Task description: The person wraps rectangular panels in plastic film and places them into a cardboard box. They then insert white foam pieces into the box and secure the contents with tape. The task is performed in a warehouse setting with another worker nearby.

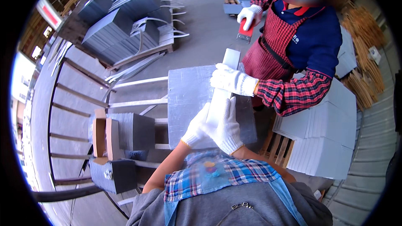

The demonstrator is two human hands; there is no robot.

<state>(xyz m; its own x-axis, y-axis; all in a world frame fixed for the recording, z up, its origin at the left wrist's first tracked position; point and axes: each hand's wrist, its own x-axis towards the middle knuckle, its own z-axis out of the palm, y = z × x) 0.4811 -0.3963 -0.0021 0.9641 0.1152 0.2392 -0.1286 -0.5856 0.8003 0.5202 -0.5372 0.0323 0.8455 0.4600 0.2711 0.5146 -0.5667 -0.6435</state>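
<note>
Below, 2 hands (197, 129) (227, 130) on perhaps 1 white strip (219, 101)

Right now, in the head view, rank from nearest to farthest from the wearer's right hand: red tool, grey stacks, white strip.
1. White strip: touching the right hand.
2. Red tool: ahead, in the co-worker's hand.
3. Grey stacks: farthest, upper left.

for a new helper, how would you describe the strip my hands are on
Find the grey table in the middle. Over it, your left hand and right hand touch the near end of a strip, with a co-worker's hand farther along. Unlike the grey slabs stacked left, it is white, long and narrow.
</note>
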